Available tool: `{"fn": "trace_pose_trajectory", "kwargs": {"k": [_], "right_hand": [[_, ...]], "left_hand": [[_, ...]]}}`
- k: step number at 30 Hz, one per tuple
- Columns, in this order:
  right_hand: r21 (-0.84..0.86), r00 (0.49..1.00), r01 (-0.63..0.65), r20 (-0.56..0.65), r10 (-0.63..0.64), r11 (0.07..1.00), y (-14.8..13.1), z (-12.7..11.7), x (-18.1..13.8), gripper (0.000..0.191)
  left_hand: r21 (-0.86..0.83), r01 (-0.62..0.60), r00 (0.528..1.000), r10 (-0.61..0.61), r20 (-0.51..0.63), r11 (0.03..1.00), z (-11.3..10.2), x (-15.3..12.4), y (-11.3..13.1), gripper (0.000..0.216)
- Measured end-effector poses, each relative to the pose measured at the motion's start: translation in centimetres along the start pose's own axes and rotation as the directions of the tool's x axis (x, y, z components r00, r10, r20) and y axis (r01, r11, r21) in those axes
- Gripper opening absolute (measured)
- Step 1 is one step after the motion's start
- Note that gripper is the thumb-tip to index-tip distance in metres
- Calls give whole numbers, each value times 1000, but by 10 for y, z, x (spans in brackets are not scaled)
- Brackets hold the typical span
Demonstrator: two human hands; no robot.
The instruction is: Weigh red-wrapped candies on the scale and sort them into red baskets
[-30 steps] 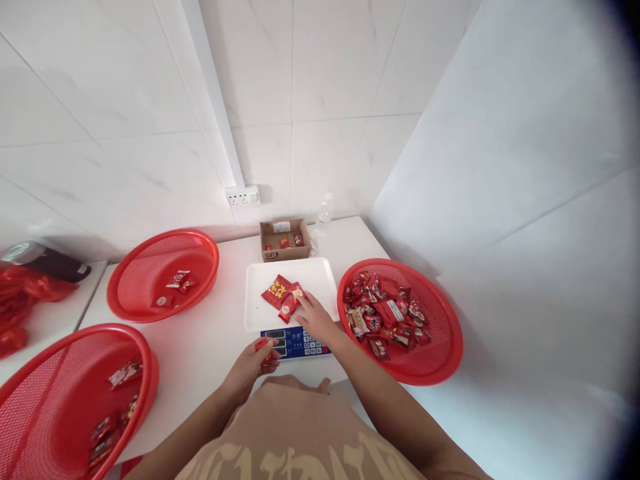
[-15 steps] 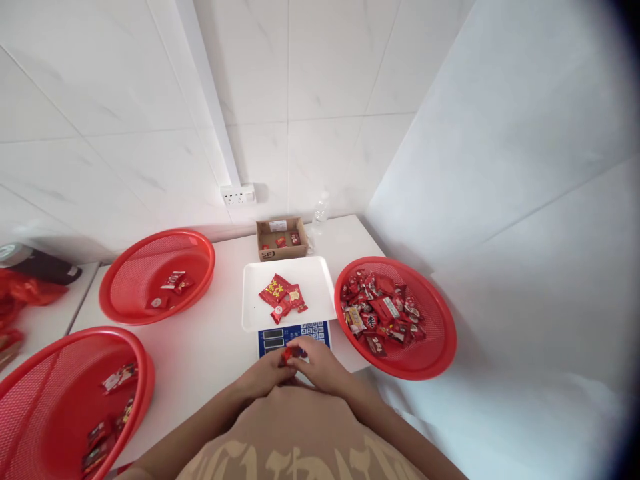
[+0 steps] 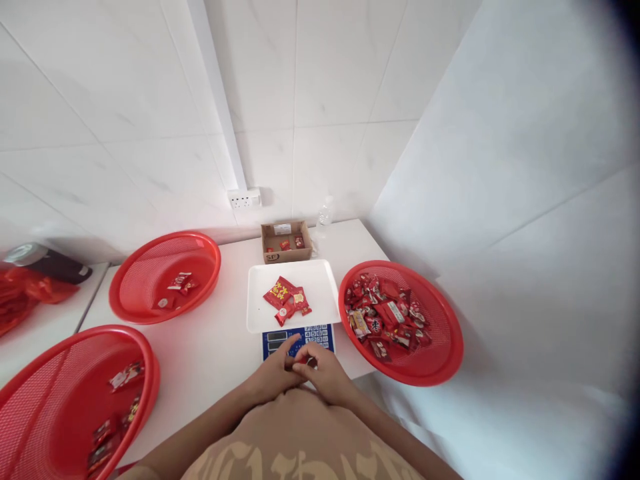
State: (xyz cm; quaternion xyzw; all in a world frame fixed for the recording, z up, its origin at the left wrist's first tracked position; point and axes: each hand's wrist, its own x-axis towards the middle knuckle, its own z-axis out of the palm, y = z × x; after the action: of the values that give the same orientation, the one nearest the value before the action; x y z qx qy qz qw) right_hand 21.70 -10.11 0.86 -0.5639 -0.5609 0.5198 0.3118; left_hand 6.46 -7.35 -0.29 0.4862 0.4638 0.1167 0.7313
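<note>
In front of my body, my left hand [image 3: 278, 371] and my right hand [image 3: 325, 373] meet at the near edge of a digital scale's blue keypad [image 3: 296, 337]. The fingers of both are curled together with the tips touching. Whatever lies between them is mostly hidden; only a trace of red shows in the gap. Just beyond, on the scale's white tray [image 3: 260, 277], lie a large red snack packet [image 3: 279, 291] and smaller red packets [image 3: 300, 300].
A red mesh basket [image 3: 447, 333] full of red-wrapped snacks stands on the right. Two more red baskets, one farther back [image 3: 135, 273] and one nearer [image 3: 30, 393], hold a few packets on the left. A cardboard box [image 3: 280, 255] and clear bottle [image 3: 326, 212] stand by the wall.
The small red item visible between my fingers earlier is now almost out of sight. My hands have shifted slightly, and the whole view has moved a little.
</note>
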Motion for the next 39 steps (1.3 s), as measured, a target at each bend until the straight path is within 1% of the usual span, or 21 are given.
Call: {"fn": "trace_pose_trajectory", "kwargs": {"k": [3, 5, 7, 11, 14, 16, 18, 19, 20, 21, 23, 24, 26, 27, 28, 29, 31, 34, 37, 39], "right_hand": [[-3, 999, -18, -37, 18, 1000, -3, -3, 0, 2], [-20, 998, -30, -51, 29, 999, -5, -5, 0, 5], [-24, 998, -37, -55, 36, 999, -7, -5, -1, 9], [-10, 997, -51, -63, 50, 999, -5, -4, -2, 16], [-51, 994, -8, -111, 3, 999, 0, -9, -2, 19], [-53, 983, 12, -181, -21, 999, 5, -21, -2, 20], [-44, 952, -10, -307, -3, 999, 11, -42, -2, 21], [-40, 923, -39, -385, 21, 998, 16, -55, -2, 22], [-48, 888, -76, -458, 46, 996, 21, -71, -4, 23], [-67, 840, -120, -538, 66, 990, 28, -87, -6, 25], [-140, 765, -225, -638, 86, 964, 44, -119, -12, 27], [-190, 763, -295, -637, 111, 936, 53, -133, -16, 28], [-318, 810, -453, -537, 235, 833, 72, -155, -23, 27], [-372, 824, -500, -482, 298, 782, 80, -162, -25, 24], [-408, 833, -521, -437, 340, 750, 87, -166, -25, 21], [-430, 841, -521, -403, 360, 737, 93, -167, -24, 17], [-431, 866, -483, -365, 342, 762, 102, -163, -14, 13], [-418, 888, -435, -347, 302, 797, 110, -148, 12, 23], [-402, 863, -467, -401, 307, 787, 117, -132, 37, 40], [-392, 840, -500, -436, 323, 772, 122, -125, 45, 49]], "left_hand": [[-28, -82, 995, 83, 55, 996, 1, -3, 4, 66], [-6, -149, 984, 149, 100, 989, 2, -5, 6, 59], [40, -180, 978, 174, 118, 983, 3, -6, 6, 62], [164, -201, 975, 182, 124, 966, 5, -3, 5, 67], [217, -175, 982, 153, 114, 961, 6, -2, 8, 69], [239, -138, 990, 126, 65, 961, 5, -2, 11, 69], [241, -102, 994, 109, -16, 965, 2, -4, 14, 69], [233, -85, 993, 101, -57, 969, -1, -4, 15, 68], [224, -69, 992, 91, -90, 972, -3, -5, 16, 66], [216, -54, 990, 80, -114, 975, -6, -6, 16, 64], [211, -34, 989, 63, -134, 977, -12, -7, 14, 61], [214, -25, 989, 55, -137, 977, -14, -8, 12, 59], [226, -8, 991, 39, -131, 974, -19, -8, 6, 57], [238, -4, 991, 35, -127, 971, -20, -8, 3, 56], [252, -2, 992, 34, -123, 968, -21, -8, 0, 54], [267, 1, 992, 32, -119, 964, -22, -7, -3, 53], [290, 7, 994, 26, -110, 957, -22, -6, -7, 50], [302, 20, 995, 9, -97, 953, -18, -6, -5, 51], [289, 32, 995, -5, -95, 957, -14, -8, 1, 56], [267, 37, 995, -10, -101, 963, -14, -9, 3, 59]]}}
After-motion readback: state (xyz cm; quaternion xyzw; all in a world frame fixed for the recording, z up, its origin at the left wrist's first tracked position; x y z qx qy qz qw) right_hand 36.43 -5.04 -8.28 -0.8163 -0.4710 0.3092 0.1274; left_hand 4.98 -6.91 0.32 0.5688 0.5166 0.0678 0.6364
